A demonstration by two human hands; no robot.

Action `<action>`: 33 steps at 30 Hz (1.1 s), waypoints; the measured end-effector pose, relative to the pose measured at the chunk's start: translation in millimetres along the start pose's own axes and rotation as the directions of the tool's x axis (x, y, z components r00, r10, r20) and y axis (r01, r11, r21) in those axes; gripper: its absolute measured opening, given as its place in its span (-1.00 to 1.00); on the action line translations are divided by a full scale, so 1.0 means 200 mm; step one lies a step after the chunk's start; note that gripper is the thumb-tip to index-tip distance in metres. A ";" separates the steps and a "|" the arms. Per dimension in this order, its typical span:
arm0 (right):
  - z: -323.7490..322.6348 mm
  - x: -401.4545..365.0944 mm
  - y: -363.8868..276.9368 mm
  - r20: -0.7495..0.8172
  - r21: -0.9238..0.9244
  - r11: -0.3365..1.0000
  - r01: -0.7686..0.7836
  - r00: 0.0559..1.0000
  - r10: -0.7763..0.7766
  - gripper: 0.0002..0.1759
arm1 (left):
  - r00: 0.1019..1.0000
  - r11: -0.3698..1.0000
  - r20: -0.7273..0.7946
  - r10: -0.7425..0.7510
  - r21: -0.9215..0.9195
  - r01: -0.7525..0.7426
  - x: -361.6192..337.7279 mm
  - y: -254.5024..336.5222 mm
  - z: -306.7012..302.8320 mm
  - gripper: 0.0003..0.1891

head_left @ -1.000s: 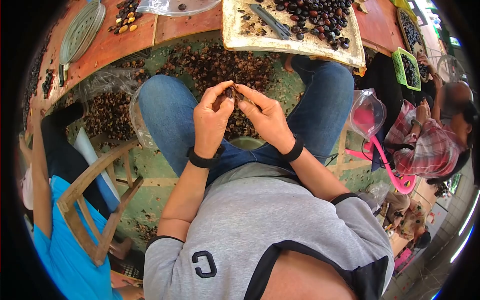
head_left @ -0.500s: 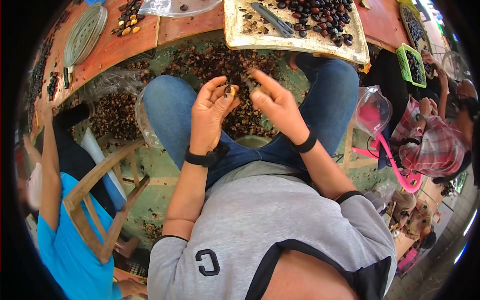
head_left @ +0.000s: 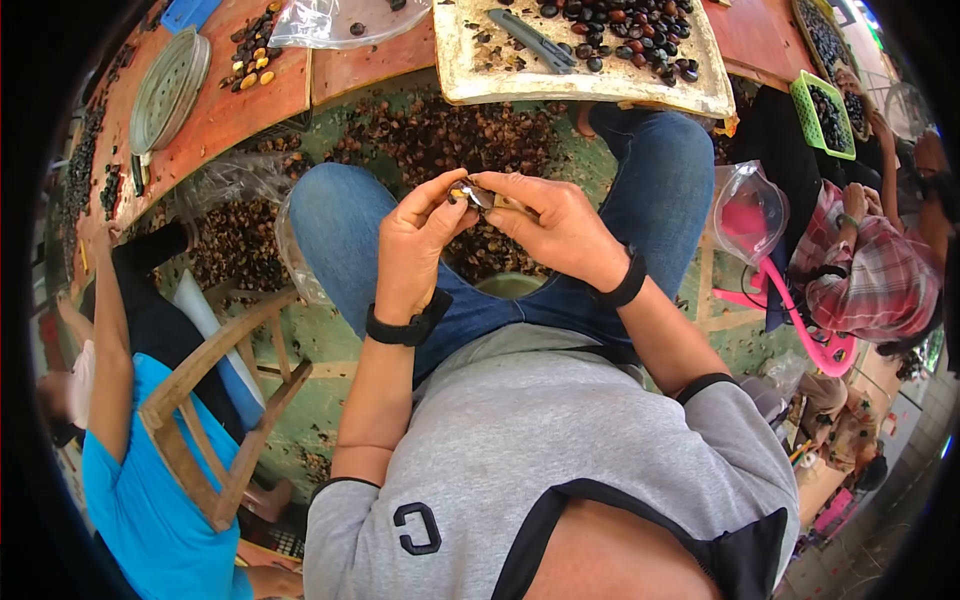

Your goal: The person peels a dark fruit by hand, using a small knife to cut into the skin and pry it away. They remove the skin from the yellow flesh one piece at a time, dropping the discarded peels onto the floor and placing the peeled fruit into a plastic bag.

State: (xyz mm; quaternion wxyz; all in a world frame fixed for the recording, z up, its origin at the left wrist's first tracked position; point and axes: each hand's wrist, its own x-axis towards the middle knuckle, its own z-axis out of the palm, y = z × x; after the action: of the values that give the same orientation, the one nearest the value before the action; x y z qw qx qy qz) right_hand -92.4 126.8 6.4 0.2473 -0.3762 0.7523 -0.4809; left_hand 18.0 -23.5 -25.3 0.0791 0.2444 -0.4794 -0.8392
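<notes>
My left hand (head_left: 415, 240) pinches a small dark-shelled nut (head_left: 456, 190) with a yellow patch showing, above the gap between my knees. Against the nut lies the shiny metal blade of a small knife (head_left: 481, 198). My right hand (head_left: 560, 228) grips this knife between thumb and fingers, and most of its handle is hidden. The fingertips of both hands almost meet around the nut. Beyond them, a white tray (head_left: 464, 84) on the table bears a heap of dark brown nuts (head_left: 625, 30) and a grey box cutter (head_left: 532, 40).
Shell scraps (head_left: 450, 140) cover the floor beneath my hands. On the table at left are a round lidded dish (head_left: 172, 90), peeled yellow nuts (head_left: 250, 80) and a plastic bag (head_left: 330, 22). A wooden chair (head_left: 190, 400) with a person in blue stands left; a green basket (head_left: 825, 115) and a pink fan (head_left: 800, 320) are right.
My right hand has come left and down toward my left hand, bringing the knife blade against the nut. My left hand still pinches the nut, almost in the same spot.
</notes>
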 end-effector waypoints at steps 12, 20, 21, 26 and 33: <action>0.25 -0.03 0.08 -0.303 0.045 0.997 0.070 0.952 -0.053 -0.57 | 0.951 0.904 -0.146 0.274 0.376 -0.203 0.01 -0.03 0.10 -0.70; 0.29 -0.02 0.07 -0.182 0.407 0.910 -0.079 0.969 0.166 -0.58 | 0.948 0.930 -0.169 0.270 0.302 -0.211 0.01 -0.05 0.08 -0.70; 0.30 -0.02 0.07 -0.180 0.411 0.908 -0.078 0.970 0.165 -0.58 | 0.953 0.941 -0.167 0.252 0.274 -0.200 0.01 -0.05 0.07 -0.70; 0.25 -0.01 0.04 -0.136 0.395 0.908 -0.137 0.969 0.205 -0.57 | 0.961 0.961 -0.132 0.243 0.169 -0.220 0.02 -0.06 0.07 -0.70; 0.16 0.06 0.25 -0.243 0.667 0.710 -0.225 0.835 0.494 -0.57 | 0.974 0.970 -0.066 0.219 0.126 -0.209 -0.02 -0.06 0.07 -0.68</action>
State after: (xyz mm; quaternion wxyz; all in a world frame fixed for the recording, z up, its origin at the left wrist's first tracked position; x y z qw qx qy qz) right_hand -93.0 113.2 -52.2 0.2854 -0.0094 0.6481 -0.7060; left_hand 16.6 -4.7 -28.3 0.1736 0.2285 -0.5484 -0.7854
